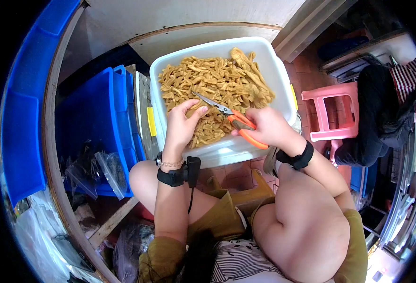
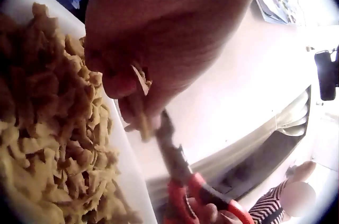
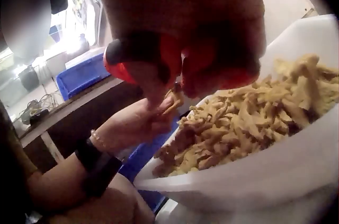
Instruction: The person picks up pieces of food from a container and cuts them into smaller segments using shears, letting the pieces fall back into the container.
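My left hand (image 1: 183, 123) pinches a small tan piece (image 2: 142, 120) between thumb and fingers, over the near left part of a white tub (image 1: 284, 89). Orange-handled scissors (image 1: 238, 119) are in my right hand (image 1: 273, 128), its fingers curled through the handles. Their blades point left and reach beside the left fingertips. Tan strips (image 1: 208, 75) fill much of the tub below, with longer, larger pieces (image 1: 251, 78) at its far right. In the right wrist view the right hand (image 3: 180, 28) hides most of the scissors.
Blue crates (image 1: 88, 118) stand to the left, with plastic bags (image 1: 111, 174) at their near end. A wooden beam (image 1: 52, 141) runs along the left. Right of the tub stands a pink stool (image 1: 330, 111), with a person in dark trousers (image 1: 366, 113) beside it. A white panel lies beyond the tub.
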`<state>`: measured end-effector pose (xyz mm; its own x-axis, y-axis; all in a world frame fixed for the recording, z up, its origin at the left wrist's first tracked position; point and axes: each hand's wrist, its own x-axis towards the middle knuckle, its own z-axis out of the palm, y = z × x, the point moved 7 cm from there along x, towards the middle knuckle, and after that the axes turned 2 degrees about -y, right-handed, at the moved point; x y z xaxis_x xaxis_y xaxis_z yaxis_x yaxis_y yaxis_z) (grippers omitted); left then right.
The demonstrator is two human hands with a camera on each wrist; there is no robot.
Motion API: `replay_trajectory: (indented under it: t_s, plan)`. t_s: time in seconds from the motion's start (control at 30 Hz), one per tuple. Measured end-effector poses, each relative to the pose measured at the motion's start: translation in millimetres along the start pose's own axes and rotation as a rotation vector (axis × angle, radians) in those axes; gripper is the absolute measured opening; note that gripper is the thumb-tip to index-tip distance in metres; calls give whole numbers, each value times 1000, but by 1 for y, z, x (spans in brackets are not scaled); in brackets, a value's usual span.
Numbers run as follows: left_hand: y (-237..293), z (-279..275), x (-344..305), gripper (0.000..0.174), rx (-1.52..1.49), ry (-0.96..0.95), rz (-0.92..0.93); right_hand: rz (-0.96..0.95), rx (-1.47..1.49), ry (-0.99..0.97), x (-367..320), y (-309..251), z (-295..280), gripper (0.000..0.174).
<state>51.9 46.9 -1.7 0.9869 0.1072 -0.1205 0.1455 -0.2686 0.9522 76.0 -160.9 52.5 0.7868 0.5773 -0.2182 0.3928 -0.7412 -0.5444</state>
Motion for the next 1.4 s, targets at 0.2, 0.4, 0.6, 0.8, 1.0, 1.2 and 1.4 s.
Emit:
replay_trajectory:
  t_s: [0.2, 0.4, 0.6, 0.8, 1.0, 1.2, 1.4]
  plan:
    - [2, 2, -4, 30, -210, -78, -122, 7, 69, -137, -2, 3, 2, 50]
    - [4, 14, -5, 19, -455, -143, -151, 13, 322, -334, -3, 9, 19, 47]
    - [-6, 31, -7, 18, -382, -290, -188, -13, 301, -376, -3, 7, 25, 51]
    - [-2, 22, -7, 16, -476, -80, -267, 54, 218, -323, -1, 6, 14, 47]
    - [-6, 17, 0, 17, -622, -31, -128, 199, 495, -102, 2, 32, 15, 41]
    - [-3, 17, 3, 21, -641, -18, 20, 56, 125, -163, -4, 13, 3, 48]
    - [5, 8, 3, 21, -681, 90, 70, 52, 108, -176, -5, 14, 1, 52]
